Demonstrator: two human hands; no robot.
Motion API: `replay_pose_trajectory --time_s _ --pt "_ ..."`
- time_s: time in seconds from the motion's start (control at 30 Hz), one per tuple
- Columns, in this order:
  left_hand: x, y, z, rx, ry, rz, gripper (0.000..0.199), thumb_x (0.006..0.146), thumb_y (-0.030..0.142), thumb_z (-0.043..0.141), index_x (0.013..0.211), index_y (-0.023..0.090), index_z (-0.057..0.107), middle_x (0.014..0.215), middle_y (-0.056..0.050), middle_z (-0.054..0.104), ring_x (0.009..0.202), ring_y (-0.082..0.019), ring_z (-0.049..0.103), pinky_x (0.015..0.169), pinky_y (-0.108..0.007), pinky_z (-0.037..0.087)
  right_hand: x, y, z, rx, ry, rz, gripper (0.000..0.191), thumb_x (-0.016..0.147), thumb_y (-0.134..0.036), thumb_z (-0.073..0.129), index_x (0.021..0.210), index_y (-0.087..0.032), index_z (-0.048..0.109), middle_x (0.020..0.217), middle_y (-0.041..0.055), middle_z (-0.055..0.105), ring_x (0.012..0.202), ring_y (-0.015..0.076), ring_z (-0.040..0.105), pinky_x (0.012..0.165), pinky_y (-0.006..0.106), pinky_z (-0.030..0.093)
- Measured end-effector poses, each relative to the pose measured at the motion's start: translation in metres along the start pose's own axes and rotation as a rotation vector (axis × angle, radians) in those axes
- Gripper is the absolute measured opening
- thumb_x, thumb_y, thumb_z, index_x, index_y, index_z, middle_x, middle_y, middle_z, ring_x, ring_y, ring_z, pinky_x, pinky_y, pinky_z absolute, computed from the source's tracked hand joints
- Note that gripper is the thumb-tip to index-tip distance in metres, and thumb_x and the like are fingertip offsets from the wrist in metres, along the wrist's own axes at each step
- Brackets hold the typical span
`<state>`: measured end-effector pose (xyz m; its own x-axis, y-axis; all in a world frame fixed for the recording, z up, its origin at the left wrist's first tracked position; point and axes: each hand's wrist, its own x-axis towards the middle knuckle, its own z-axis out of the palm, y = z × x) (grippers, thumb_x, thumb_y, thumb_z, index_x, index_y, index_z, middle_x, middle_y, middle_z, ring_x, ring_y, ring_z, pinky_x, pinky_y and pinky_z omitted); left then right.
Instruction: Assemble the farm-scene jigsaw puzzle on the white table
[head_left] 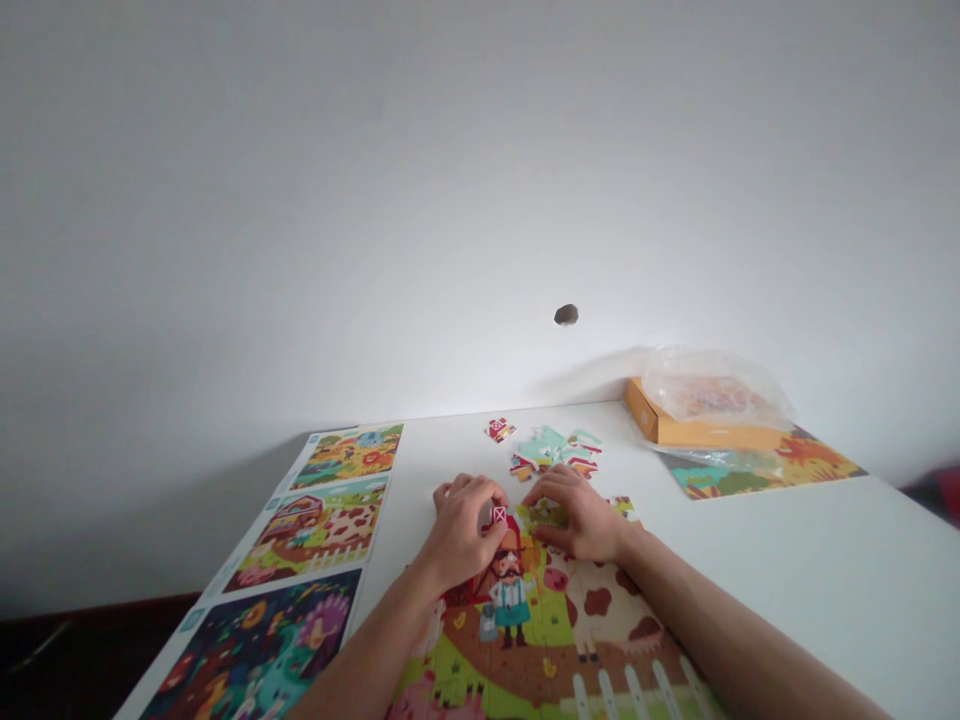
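A partly assembled farm jigsaw puzzle (525, 640) lies on the table, showing a farmer figure and a brown-spotted cow. My left hand (457, 533) pinches a small red-and-white barn-door puzzle piece (499, 515) at the puzzle's far side. My right hand (579, 512) rests close by, fingers curled down over green pieces (541, 515). I cannot tell whether it grips them. Beyond both hands lies a loose heap of mint, red and white pieces (553, 450), and a single red-and-white piece (499, 430) lies a little to its left.
Several colourful picture sheets (319, 530) line the left side of the white table (810, 540). At the back right, an orange box (705, 430) sits under a clear plastic bag (712, 385), beside another picture sheet (757, 470). A white wall rises behind the table.
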<state>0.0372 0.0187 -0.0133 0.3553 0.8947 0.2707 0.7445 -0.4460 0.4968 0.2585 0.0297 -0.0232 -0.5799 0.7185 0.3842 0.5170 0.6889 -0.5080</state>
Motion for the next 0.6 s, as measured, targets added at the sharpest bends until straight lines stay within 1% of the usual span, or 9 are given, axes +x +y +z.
replay_pose_trajectory --time_s 0.17,0.4,0.5,0.6 --pt "-0.0004 -0.0001 0.002 0.053 0.0 0.0 0.014 0.072 0.019 0.055 0.084 0.024 0.06 0.095 0.0 0.065 0.098 -0.023 0.052 0.091 -0.042 0.029 0.0002 0.0062 0.0044 -0.01 0.02 -0.03 0.034 0.07 -0.028 0.075 0.102 -0.022 0.065 0.103 0.0068 0.061 0.099 0.0253 0.052 0.089 0.041 0.04" --pt "0.0 -0.0012 0.0023 0.052 -0.007 -0.006 0.013 0.072 0.019 0.055 0.084 0.024 0.059 0.095 -0.001 0.063 0.098 -0.023 0.051 0.091 -0.042 0.029 0.0001 0.0057 0.0048 -0.007 0.026 -0.034 0.034 0.07 -0.027 0.075 0.102 -0.023 0.065 0.102 0.0063 0.06 0.098 0.025 0.051 0.088 0.041 0.04" --pt "0.0001 -0.0012 0.0022 0.051 -0.009 -0.01 0.014 0.072 0.019 0.055 0.084 0.023 0.059 0.096 -0.001 0.063 0.099 -0.023 0.051 0.092 -0.043 0.029 -0.0008 0.0043 0.0032 -0.012 0.024 -0.017 0.034 0.07 -0.025 0.074 0.103 -0.023 0.066 0.104 0.0063 0.06 0.098 0.0251 0.051 0.089 0.042 0.039" --pt "0.0001 -0.0011 0.0019 0.055 -0.01 -0.013 0.013 0.072 0.019 0.055 0.084 0.023 0.059 0.096 -0.001 0.063 0.1 -0.024 0.051 0.092 -0.043 0.029 -0.002 0.0034 0.0019 -0.02 0.038 0.015 0.03 0.072 -0.021 0.071 0.102 -0.023 0.067 0.105 0.0066 0.059 0.099 0.025 0.051 0.09 0.043 0.038"
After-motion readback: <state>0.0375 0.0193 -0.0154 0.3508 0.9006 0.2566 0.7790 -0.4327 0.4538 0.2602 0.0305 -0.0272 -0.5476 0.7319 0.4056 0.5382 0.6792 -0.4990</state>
